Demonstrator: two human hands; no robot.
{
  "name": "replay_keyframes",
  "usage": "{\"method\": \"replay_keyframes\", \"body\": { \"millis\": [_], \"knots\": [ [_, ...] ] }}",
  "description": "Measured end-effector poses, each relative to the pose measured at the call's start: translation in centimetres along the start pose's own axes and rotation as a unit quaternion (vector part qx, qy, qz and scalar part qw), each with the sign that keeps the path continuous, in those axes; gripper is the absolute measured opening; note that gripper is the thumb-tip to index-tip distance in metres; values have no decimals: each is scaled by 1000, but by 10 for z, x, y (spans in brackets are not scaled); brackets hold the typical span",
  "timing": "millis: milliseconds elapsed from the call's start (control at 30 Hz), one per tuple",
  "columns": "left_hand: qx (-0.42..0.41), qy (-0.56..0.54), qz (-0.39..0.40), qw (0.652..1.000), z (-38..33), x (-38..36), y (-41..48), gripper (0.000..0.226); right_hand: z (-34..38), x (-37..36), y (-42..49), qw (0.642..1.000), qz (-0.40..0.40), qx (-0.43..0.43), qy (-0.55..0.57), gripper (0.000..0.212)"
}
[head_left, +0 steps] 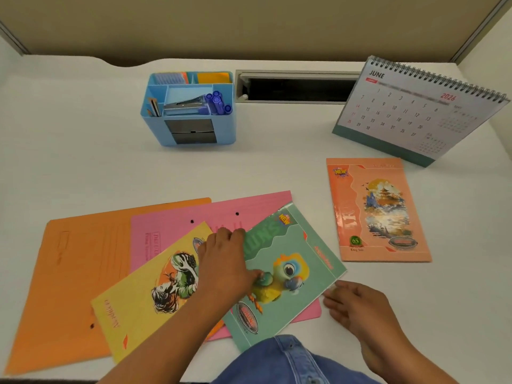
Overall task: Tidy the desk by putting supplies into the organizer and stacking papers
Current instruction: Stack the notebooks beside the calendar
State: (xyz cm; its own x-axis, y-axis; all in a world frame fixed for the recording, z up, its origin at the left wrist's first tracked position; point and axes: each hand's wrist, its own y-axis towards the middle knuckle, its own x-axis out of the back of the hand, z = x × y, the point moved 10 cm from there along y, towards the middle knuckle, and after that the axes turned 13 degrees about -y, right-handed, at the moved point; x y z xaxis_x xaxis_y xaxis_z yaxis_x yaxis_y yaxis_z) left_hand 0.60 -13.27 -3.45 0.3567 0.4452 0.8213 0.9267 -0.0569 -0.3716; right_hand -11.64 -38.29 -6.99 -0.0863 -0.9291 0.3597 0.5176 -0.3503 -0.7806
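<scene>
**Notebook being squared onto the paper pile**

The left hand (pixel 224 261) grips the green parrot notebook (pixel 288 275). Its fingers curl over the book's far left edge and its thumb presses on the cover, a hold that suits sliding or turning the book rather than lifting it clear. The right hand (pixel 357 303) lies slack on the desk (pixel 83 134) with its fingers nearly straight. The fingertips reach the notebook's near right corner, probably to steady or nudge it, though blur there makes the contact itself hard to confirm.

The notebook lies askew on a pink file folder (pixel 221 212), which shows beyond the left hand's knuckles and below the book. A yellow notebook (pixel 144 289) sits just left of that hand and passes under the wrist. It overlaps an orange file folder (pixel 77 259) further left. The papers are fanned rather than aligned, so the stacking looks only part done. A peach notebook (pixel 379 212) lies alone beyond the right hand, apart from the pile, and likely needs to join it.

Well beyond the left hand stands the blue desk organizer (pixel 191 134). It already holds a stapler (pixel 182 106), blue markers (pixel 217 102) and sticky notes. No loose supplies show on the desk, so that half of the job appears finished. A June desk calendar (pixel 410 112) stands far beyond the right hand.
</scene>
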Motion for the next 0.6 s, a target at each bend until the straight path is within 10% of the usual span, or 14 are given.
{"method": "replay_keyframes", "body": {
  "millis": [233, 433, 600],
  "knots": [
    [-40, -225, 13, 973, -34, 48, 2, 9, 13, -13, -2, 999, 2, 22, 35, 23],
    [-37, -490, -10, 871, -57, 71, -11, 9, 49, -15, -17, 984, 69, 113, 116, 26],
    [-22, -528, 12, 849, -80, 38, 8, 10, 77, 50, -4, 975, -44, 179, 127, 30]
  ]
}}
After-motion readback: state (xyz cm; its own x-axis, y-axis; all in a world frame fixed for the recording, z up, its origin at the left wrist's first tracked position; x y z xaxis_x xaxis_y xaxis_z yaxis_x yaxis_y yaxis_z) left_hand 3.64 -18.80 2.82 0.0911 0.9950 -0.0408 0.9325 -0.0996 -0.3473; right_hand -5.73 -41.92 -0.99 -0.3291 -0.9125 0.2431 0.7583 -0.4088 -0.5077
